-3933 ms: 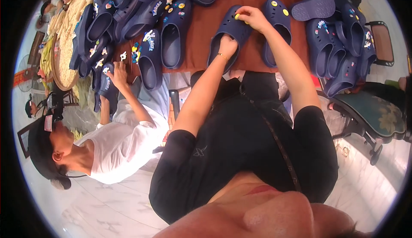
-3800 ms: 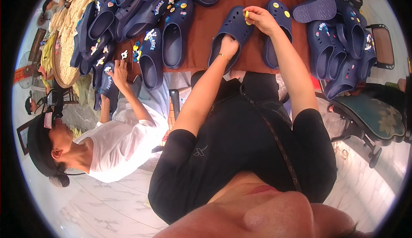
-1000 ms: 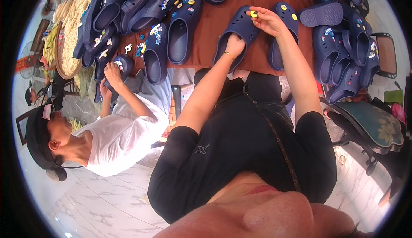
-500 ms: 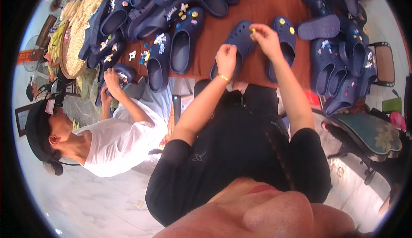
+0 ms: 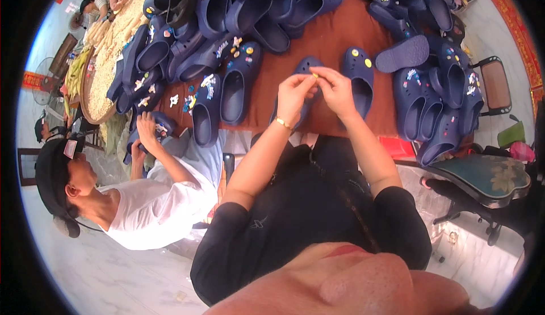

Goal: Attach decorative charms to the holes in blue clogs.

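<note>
My left hand (image 5: 294, 94) and my right hand (image 5: 336, 92) meet fingertip to fingertip over a navy clog (image 5: 308, 64). A small yellow shoe charm (image 5: 315, 76) shows between the fingertips, pinched by my right hand. The left hand's fingers are closed and curled beside it; what they hold is hidden. Most of the clog under my hands is covered by them. Right of it, a second navy clog (image 5: 359, 71) lies toe away from me, with round yellow charms on its top.
Navy clogs are heaped on the brown-covered table (image 5: 269, 96) at left and right. Loose charms (image 5: 174, 100) lie near the left pile. At my left a person in a white shirt (image 5: 164, 195) handles another clog. A chair (image 5: 482, 178) stands at right.
My right hand has come left and down with the yellow charm to meet my left hand. The view has shifted, and the tabletop things sit lower or further left in it.
</note>
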The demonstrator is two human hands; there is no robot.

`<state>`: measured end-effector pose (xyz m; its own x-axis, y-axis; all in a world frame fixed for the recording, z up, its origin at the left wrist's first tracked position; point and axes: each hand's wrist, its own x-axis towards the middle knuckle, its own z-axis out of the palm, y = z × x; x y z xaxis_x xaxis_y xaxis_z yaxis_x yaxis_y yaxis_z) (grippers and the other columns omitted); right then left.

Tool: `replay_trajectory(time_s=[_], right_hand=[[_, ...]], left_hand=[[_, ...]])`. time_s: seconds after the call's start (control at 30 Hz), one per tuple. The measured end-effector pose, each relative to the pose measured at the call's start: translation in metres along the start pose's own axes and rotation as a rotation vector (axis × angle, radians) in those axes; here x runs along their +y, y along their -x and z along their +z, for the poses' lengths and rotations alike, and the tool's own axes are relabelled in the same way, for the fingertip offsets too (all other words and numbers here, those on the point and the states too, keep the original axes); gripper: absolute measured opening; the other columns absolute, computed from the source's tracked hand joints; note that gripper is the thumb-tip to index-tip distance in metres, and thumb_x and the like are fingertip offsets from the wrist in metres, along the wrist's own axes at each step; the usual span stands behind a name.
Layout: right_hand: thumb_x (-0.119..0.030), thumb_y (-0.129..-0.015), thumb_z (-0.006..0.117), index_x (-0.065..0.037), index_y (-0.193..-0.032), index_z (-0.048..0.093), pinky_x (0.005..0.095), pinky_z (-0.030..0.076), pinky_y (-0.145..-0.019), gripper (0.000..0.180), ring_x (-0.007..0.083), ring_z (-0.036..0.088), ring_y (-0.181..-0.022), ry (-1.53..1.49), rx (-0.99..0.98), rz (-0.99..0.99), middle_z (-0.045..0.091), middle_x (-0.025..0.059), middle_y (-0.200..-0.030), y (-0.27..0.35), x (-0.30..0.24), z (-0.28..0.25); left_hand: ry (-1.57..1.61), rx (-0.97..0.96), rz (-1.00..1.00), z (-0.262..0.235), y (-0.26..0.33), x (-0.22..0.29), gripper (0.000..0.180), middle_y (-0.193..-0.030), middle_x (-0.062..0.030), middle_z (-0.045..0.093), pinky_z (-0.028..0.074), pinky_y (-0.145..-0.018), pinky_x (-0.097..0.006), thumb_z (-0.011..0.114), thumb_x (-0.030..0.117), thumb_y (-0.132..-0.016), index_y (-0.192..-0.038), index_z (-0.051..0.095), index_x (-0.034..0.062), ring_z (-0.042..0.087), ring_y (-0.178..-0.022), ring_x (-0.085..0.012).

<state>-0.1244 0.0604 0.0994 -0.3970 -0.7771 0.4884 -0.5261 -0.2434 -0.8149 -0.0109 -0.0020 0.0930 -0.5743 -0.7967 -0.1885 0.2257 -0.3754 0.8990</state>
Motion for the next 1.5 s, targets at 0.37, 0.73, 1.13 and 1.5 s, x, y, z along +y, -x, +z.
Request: replay_trajectory(time_s=[0.37,0.73,1.13,1.5], right_hand=[[0.003,-0.079,0.052,-0.002,-0.094,0.065,0.0273,0.049,-0.074,0.021,0.0204,0.063,-0.083,-0.055,0.167,0.058,0.064,0.0138,-0.093,0.008,-0.002,0.008],[-0.007,-0.082,0.058,-0.001,-0.1,0.06,0.0186,0.044,-0.057,0.019,0.007,0.055,-0.066,-0.483,-0.138,0.567,0.062,0.0035,-0.08,-0.002,0.008,-0.009],[-0.009,-0.074,0.066,0.001,-0.081,0.062,0.02,0.042,-0.05,0.012,0.0075,0.052,-0.054,-0.216,-0.149,0.764,0.059,0.0034,-0.066,-0.04,0.097,-0.009],[-0.014,-0.07,0.071,-0.001,-0.077,0.063,0.0225,0.044,-0.048,0.017,0.0096,0.055,-0.051,0.197,-0.283,0.777,0.061,0.0051,-0.062,-0.06,0.115,0.031]], left_hand=[[-0.042,-0.028,0.108,0.008,0.001,0.0,0.012,-0.075,-0.0055,0.063,0.044,-0.057,-0.021,0.06,0.011,-0.082,-0.084,0.062,-0.0013,0.056,-0.063,-0.0092],[-0.148,-0.029,0.137,-0.002,0.006,-0.006,0.017,-0.079,-0.0042,0.063,0.043,-0.058,-0.019,0.061,0.012,-0.081,-0.092,0.062,-0.001,0.055,-0.066,-0.007],[-0.612,0.306,0.441,-0.043,0.013,-0.057,0.012,-0.071,-0.0117,0.061,0.047,-0.057,-0.028,0.058,0.012,-0.081,-0.079,0.06,-0.0004,0.061,-0.061,-0.0183],[-1.215,0.046,0.531,-0.055,-0.013,-0.098,0.023,-0.095,-0.0156,0.057,0.041,-0.082,-0.04,0.053,0.01,-0.074,-0.095,0.057,0.0018,0.052,-0.093,-0.033]])
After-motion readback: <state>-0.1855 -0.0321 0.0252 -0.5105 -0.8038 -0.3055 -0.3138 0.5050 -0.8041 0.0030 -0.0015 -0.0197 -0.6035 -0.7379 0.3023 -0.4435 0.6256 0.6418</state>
